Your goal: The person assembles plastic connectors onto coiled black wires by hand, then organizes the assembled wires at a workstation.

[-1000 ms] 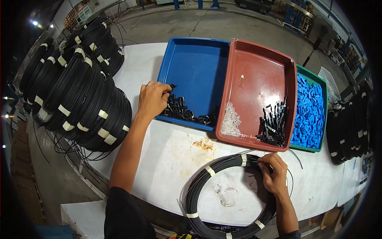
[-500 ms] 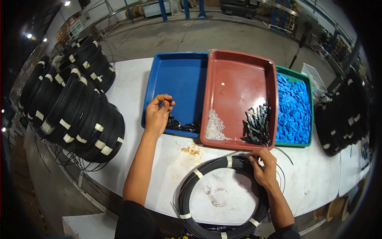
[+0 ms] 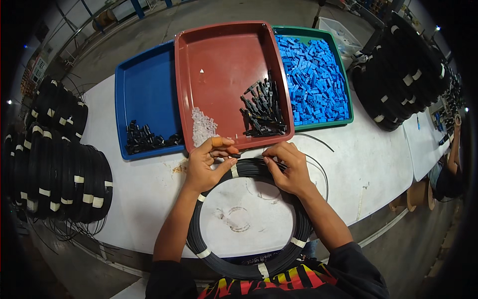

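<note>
My left hand (image 3: 209, 165) pinches a small black plastic piece (image 3: 235, 155) between thumb and fingers, just in front of the red tray. Close to its right, my right hand (image 3: 291, 169) is closed with thumb and forefinger on a thin black cable at the top of the coil; the exact end is hard to make out. The coil of black cable (image 3: 197, 229), bound with pale tape, lies on the white table (image 3: 368, 169) beneath both hands and reaches to my body.
A blue tray (image 3: 149, 89) holds black pieces. The red tray (image 3: 224, 60) holds clear bits and longer black parts. Blue clips (image 3: 316, 79) fill a green tray (image 3: 350, 107). Taped cable coils are stacked at left (image 3: 64, 179) and right (image 3: 398, 74). Another person's arm (image 3: 454, 144) shows far right.
My left hand has come from over the blue tray to beside my right hand, carrying the small black piece. The view has shifted to the right, and my right hand stays by the coil's top.
</note>
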`<state>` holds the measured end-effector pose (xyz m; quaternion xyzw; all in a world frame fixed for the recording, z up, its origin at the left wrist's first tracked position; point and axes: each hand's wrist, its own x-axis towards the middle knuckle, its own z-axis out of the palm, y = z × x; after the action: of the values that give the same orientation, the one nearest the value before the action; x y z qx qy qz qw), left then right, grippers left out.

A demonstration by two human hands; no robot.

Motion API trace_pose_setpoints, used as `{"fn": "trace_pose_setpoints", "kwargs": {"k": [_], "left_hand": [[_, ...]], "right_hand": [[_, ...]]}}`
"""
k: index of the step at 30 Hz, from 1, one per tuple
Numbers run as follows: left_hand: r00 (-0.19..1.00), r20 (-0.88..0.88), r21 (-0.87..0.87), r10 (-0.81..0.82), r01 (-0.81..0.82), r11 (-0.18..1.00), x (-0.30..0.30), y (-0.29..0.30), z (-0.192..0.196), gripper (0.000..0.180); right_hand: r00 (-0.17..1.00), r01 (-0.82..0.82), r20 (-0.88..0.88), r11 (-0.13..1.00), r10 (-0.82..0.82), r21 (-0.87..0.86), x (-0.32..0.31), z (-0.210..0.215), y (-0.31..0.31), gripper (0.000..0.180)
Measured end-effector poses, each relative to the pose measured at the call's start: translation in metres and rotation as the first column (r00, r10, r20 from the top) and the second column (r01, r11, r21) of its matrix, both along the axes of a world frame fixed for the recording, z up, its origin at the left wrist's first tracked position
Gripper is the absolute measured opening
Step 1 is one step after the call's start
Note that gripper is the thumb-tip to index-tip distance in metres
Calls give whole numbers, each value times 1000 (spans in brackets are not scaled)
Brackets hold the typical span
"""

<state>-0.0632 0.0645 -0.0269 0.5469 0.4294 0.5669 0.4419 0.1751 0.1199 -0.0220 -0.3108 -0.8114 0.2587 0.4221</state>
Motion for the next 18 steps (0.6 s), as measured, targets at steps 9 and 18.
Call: {"fn": "trace_pose_setpoints", "kwargs": {"k": [9, 18], "left_hand": [[974, -227, 51, 11, 1, 999, 11, -2, 6, 28], [904, -426, 175, 35, 44, 984, 9, 0, 14, 21]], "right_hand": [[994, -103, 54, 992, 99, 77, -4, 4, -3, 17], [992, -102, 80, 992, 96, 69, -5, 5, -2, 19]]}}
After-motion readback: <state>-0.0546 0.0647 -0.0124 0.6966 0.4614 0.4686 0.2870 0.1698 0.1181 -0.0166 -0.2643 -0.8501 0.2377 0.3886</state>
